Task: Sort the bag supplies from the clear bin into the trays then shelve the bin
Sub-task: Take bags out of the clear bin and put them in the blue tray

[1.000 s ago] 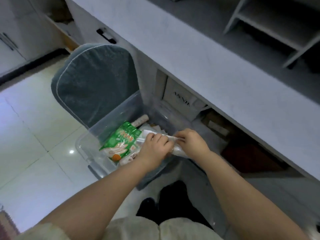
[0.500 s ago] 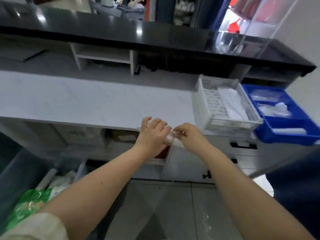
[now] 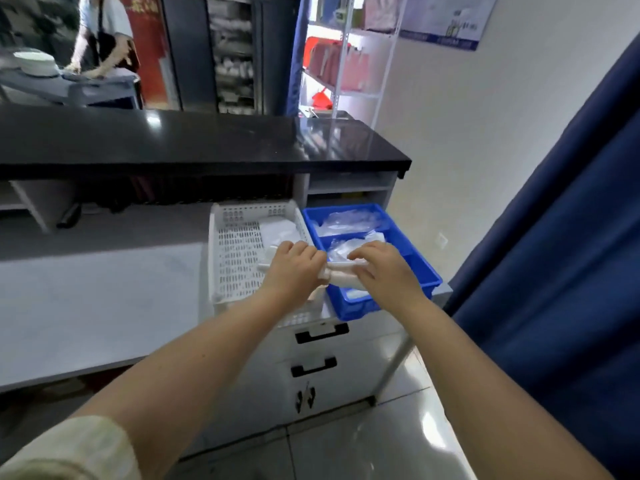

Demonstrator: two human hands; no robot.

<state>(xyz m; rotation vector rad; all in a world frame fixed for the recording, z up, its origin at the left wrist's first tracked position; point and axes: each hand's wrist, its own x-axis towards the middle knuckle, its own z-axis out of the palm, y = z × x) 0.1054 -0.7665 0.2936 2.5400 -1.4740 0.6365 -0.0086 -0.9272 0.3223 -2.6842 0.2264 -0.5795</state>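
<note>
A rolled bundle of clear plastic bags (image 3: pixel 341 271) stretches between my two hands. My left hand (image 3: pixel 294 268) grips its left end over the right side of the white perforated tray (image 3: pixel 235 251). My right hand (image 3: pixel 384 271) grips its right end over the blue divided tray (image 3: pixel 420 268). The white tray holds a folded white item (image 3: pixel 278 228). Clear bags (image 3: pixel 349 220) lie in the blue tray's far compartment, and more in the middle one. The clear bin is out of view.
Both trays sit on the right end of a grey counter (image 3: pixel 86 292), above white drawers with black handles (image 3: pixel 322 332). A black upper counter (image 3: pixel 194 140) runs behind. A dark blue curtain (image 3: pixel 561 258) hangs at right. A person (image 3: pixel 100 32) stands far back left.
My view swung from the clear bin on the floor up and right to the trays. Both hands carried the bag bundle from the bin to above the trays.
</note>
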